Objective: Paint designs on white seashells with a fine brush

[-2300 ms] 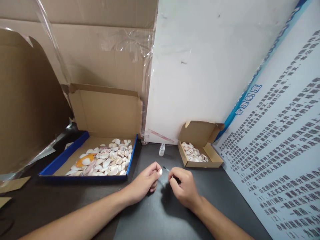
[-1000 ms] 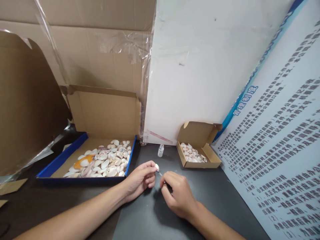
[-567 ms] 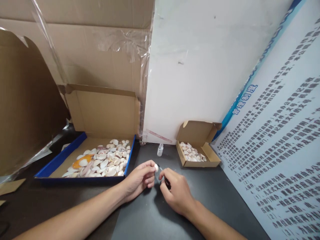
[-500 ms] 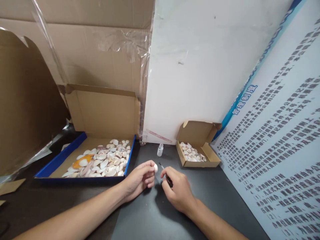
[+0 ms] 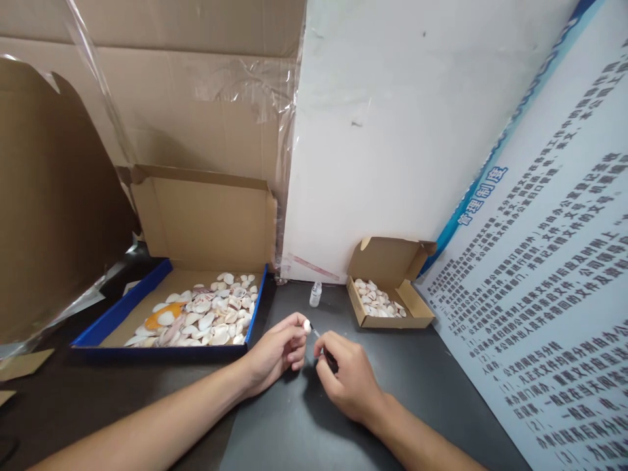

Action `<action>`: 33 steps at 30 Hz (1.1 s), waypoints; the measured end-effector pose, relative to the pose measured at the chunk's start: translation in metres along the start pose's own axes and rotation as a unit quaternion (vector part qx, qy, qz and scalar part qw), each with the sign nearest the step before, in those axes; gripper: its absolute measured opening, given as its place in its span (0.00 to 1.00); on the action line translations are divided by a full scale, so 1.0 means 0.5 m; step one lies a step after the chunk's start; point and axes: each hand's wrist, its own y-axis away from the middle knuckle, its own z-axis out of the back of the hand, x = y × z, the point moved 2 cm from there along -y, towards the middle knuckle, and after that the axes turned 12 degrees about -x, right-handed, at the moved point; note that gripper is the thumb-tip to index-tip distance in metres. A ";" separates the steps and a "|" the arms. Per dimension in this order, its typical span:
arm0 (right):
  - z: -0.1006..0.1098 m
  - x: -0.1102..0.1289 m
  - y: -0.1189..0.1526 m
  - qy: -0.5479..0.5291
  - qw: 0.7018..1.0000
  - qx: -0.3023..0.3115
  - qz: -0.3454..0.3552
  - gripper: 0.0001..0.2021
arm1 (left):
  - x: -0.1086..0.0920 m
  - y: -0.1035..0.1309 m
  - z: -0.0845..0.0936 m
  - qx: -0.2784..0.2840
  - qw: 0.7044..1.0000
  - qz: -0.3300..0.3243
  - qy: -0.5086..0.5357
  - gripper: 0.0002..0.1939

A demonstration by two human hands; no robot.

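Note:
Between thumb and fingertips, my left hand (image 5: 279, 350) pinches a small white shell (image 5: 307, 326) near the middle of the view. My right hand (image 5: 347, 373) is closed round a small brush (image 5: 315, 331) with a dark handle, and its dark tip is at the shell's right edge. Beyond both hands stands a small clear glass bottle (image 5: 315, 294), upright, with a pale label. A blue-edged box (image 5: 122, 307) full of shells lies to the left of my left hand. On the right is a smaller brown box (image 5: 392, 322) with more shells in it.
Both boxes have raised cardboard lids. Behind them stand a cardboard sheet (image 5: 196, 111) and a white panel (image 5: 392, 131). A printed board (image 5: 554, 275) leans along the right side. Cardboard scraps (image 5: 24, 364) lie at the far left of the dark table (image 5: 275, 432).
The brush in my right hand has moved left, and its tip has come to the shell's edge. My left hand still holds the shell, almost unmoved.

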 end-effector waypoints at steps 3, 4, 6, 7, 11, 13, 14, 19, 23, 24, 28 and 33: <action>0.001 -0.003 -0.002 -0.015 1.000 -0.016 -0.003 0.06 | 0.002 0.001 -0.001 0.001 1.000 -0.003 -0.017 0.11; 0.000 -0.004 -0.002 -0.021 1.000 -0.010 0.006 0.06 | 0.002 0.001 -0.001 0.001 1.000 -0.006 -0.021 0.11; -0.001 -0.008 -0.004 -0.012 1.000 -0.005 -0.010 0.06 | 0.004 0.001 -0.001 0.007 1.000 -0.010 -0.029 0.11; 0.000 -0.010 -0.004 -0.003 1.000 -0.014 -0.027 0.06 | 0.004 0.000 -0.001 0.013 0.999 -0.010 -0.034 0.11; 0.004 -0.009 -0.003 -0.005 0.999 -0.038 -0.019 0.06 | 0.006 0.001 -0.002 0.036 0.998 -0.011 -0.048 0.12; 0.004 -0.006 -0.002 -0.011 0.999 -0.033 -0.003 0.06 | 0.007 0.002 -0.003 0.039 0.998 -0.014 -0.052 0.13; 0.004 -0.006 -0.002 -0.008 0.999 -0.034 -0.005 0.06 | 0.007 0.002 -0.003 0.041 0.997 -0.016 -0.056 0.13; 0.004 -0.004 -0.002 -0.015 0.999 -0.046 0.006 0.07 | 0.007 0.003 -0.007 0.050 0.995 -0.034 -0.077 0.13; 0.006 -0.003 -0.001 -0.009 0.999 -0.053 -0.002 0.07 | 0.008 0.002 -0.005 0.050 0.994 -0.041 -0.084 0.11; 0.007 -0.003 -0.001 -0.009 0.998 -0.055 -0.003 0.07 | 0.008 0.002 -0.005 0.051 0.994 -0.043 -0.084 0.11; 0.007 0.002 0.001 -0.029 0.998 -0.035 0.032 0.07 | 0.010 0.001 -0.003 0.052 0.994 -0.043 -0.085 0.09; 0.008 -0.002 -0.001 -0.023 0.998 -0.052 0.005 0.07 | 0.011 0.001 -0.003 0.058 0.993 -0.045 -0.091 0.11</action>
